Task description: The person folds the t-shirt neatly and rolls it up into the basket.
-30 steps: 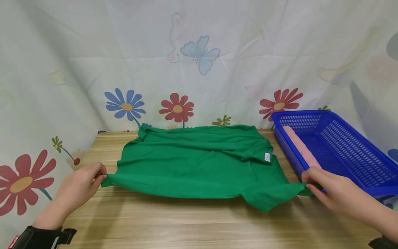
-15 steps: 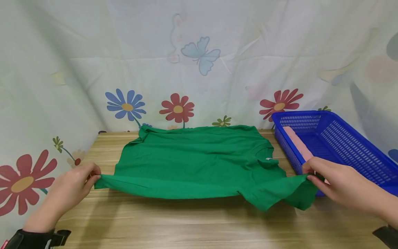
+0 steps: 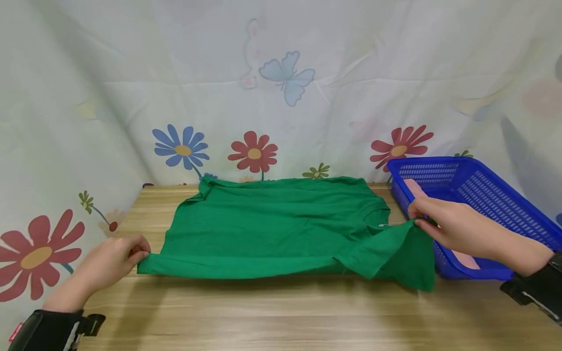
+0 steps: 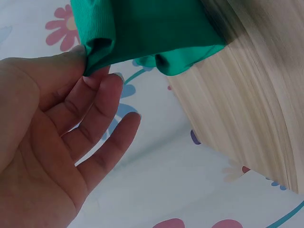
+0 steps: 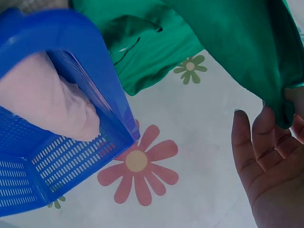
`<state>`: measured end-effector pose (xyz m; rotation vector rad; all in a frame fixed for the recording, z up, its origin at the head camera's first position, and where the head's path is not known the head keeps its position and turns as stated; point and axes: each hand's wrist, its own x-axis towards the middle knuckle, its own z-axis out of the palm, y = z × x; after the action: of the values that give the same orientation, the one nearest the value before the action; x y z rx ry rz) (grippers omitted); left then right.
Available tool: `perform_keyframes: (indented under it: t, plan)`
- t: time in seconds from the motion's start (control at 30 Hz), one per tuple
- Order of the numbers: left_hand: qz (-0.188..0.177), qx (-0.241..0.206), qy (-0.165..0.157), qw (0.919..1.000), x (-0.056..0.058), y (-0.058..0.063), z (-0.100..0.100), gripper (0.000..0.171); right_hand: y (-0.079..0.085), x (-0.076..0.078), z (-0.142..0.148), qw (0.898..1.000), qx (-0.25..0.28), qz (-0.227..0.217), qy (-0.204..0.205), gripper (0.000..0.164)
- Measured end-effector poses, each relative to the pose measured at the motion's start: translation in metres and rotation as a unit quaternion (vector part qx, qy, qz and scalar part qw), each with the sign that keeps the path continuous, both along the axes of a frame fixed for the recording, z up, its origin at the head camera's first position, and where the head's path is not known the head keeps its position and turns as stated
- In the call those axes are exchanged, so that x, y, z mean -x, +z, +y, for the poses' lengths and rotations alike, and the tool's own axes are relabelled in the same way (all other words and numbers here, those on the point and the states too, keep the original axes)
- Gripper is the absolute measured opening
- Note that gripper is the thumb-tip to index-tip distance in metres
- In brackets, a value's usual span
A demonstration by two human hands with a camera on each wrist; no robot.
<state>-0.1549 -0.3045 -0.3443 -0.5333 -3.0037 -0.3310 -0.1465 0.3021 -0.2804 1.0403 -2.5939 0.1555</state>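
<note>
A green T-shirt [image 3: 263, 224] lies sideways across the table, its neckline with a small white label toward the right. At the shirt's near left corner, my left hand [image 3: 115, 258] pinches the hem between thumb and fingers; the left wrist view shows the thumb on the cloth [image 4: 152, 28] and the other fingers loosely bent. My right hand [image 3: 456, 226] pinches the sleeve side, lifted above the table beside the basket. From it the sleeve [image 3: 410, 258] hangs down in a flap. The near edge is folded over along its length.
A blue plastic basket [image 3: 496, 187] stands at the right, with a folded pink cloth [image 5: 52, 102] along its left wall. The wooden table [image 3: 272, 321] shows in front of the shirt. A flower-printed curtain [image 3: 197, 63] hangs behind.
My right hand has moved up and inward to the left, carrying the sleeve edge with it. My left hand has shifted slightly outward and then lower. Both keep their pinch on the shirt.
</note>
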Motion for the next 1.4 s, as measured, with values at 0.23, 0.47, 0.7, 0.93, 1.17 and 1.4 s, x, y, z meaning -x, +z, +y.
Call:
perform_keyframes:
  t: [0.23, 0.47, 0.7, 0.93, 1.17, 1.4]
  plan:
    - [-0.024, -0.031, -0.032, 0.9987, 0.022, -0.01, -0.006, 0.007, 0.001, 0.031, -0.006, 1.0, -0.021, -0.005, -0.006, 0.026]
    - [-0.095, -0.046, -0.033, 0.9939, 0.048, -0.028, -0.015, 0.006, -0.006, 0.063, -0.017, 0.998, -0.042, -0.035, -0.039, 0.014]
    - [-0.125, -0.067, -0.035, 0.9893, 0.064, -0.036, -0.012, 0.007, -0.02, 0.091, -0.023, 0.995, -0.037, -0.065, -0.067, 0.008]
    - [-0.126, -0.066, -0.029, 0.9894, 0.074, -0.048, -0.012, 0.009, -0.039, 0.112, -0.029, 0.993, -0.046, -0.077, -0.08, 0.005]
    - [-0.098, -0.065, -0.01, 0.993, 0.073, -0.056, -0.008, 0.008, -0.049, 0.127, -0.036, 0.983, -0.076, -0.117, -0.119, 0.008]
    - [-0.065, -0.053, 0.002, 0.9965, 0.066, -0.059, -0.005, 0.007, -0.065, 0.139, -0.037, 0.987, -0.06, -0.103, -0.106, 0.006]
